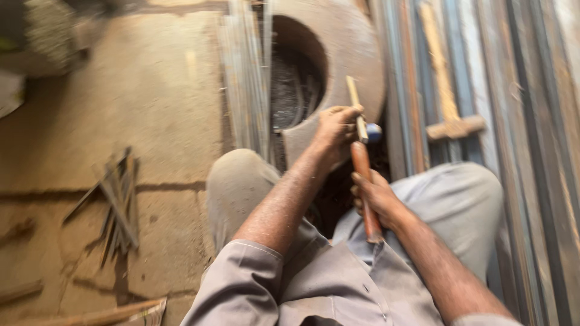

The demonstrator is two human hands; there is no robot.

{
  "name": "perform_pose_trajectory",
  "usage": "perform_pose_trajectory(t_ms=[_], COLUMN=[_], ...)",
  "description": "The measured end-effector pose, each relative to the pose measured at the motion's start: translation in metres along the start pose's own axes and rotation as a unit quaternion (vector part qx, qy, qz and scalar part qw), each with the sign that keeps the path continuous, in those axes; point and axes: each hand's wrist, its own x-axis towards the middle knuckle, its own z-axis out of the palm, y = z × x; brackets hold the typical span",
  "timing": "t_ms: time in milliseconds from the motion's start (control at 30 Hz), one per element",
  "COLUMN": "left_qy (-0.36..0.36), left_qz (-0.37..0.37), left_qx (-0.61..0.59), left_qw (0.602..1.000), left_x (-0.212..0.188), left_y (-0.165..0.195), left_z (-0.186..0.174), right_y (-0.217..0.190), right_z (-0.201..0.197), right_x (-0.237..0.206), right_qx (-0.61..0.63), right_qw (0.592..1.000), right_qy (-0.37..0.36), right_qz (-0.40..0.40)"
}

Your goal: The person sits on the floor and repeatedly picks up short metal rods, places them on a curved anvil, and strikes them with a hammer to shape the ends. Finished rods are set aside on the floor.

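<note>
I sit with my knees apart in grey trousers. My left hand (337, 128) is closed around a thin pale metal rod (354, 99) that points up and away from me. My right hand (376, 196) grips a reddish-brown wooden handle (366, 187) of a tool that runs from my lap up toward the left hand. A small blue-and-white object (374, 131) shows just beside the left hand. The picture is blurred by motion, so the tool's head is hard to make out.
A big round rusty metal piece (350, 54) with a dark round opening stands ahead. A bundle of thin bright rods (244, 78) leans beside it. Long steel bars (519, 121) and a wooden mallet (450, 115) lie at right. Several short cut rods (118, 205) lie on the dirt floor.
</note>
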Motion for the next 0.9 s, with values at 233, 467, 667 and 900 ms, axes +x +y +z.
perform_pose_trajectory(t_ms=[233, 467, 667, 900], left_qy=[0.056, 0.459, 0.599, 0.661], left_qz=[0.282, 0.202, 0.078, 0.135], left_qx=[0.119, 0.339, 0.501, 0.611], left_qw=[0.950, 0.796, 0.620, 0.414], left_x=[-0.066, -0.213, -0.265, -0.288], left_y=[0.118, 0.051, -0.025, 0.023], left_z=[-0.071, -0.255, -0.392, -0.435], right_y=[0.014, 0.022, 0.029, 0.025], right_z=[-0.021, -0.036, -0.035, -0.038], right_x=[0.023, 0.038, 0.043, 0.035], right_qx=[-0.029, -0.048, -0.065, -0.091], right_qw=[0.998, 0.997, 0.997, 0.994], right_qy=[-0.042, -0.037, -0.009, -0.024], right_qz=[-0.047, -0.048, -0.046, -0.056])
